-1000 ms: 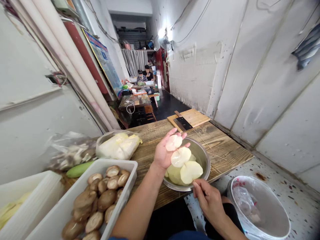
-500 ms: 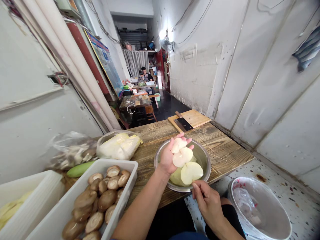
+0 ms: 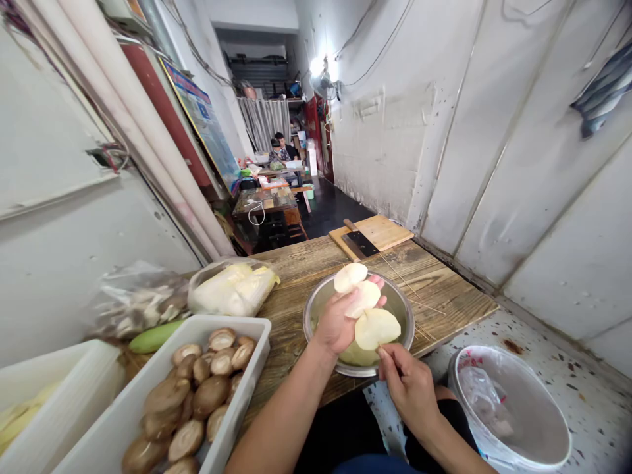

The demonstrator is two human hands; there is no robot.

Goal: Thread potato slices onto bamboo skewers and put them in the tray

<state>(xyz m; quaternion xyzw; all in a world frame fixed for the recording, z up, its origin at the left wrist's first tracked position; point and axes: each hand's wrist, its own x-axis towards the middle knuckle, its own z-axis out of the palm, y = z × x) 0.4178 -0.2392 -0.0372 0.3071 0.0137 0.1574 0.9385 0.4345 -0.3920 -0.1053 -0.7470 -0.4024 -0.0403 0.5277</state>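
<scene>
Three pale slices (image 3: 364, 297) partly hide the bowl (image 3: 405, 307), cleaver (image 3: 361, 244) lying beyond

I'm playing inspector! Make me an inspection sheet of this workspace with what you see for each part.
Surface: brown wooden table, grain showing.
Things in hand: three pale yellow oval slices in a row, a thin wooden stick at the nearest one; round silver metal bowl underneath.
Clutter: loose thin skewers; black-bladed cleaver on a light wooden board; white plastic tub of brown mushrooms.
Hands: left hand holds the middle slice; right hand pinches the stick.
Cables: white looped cable at a farther table.
Surroundings: stained pale walls; round white bin; people farther back.
</scene>
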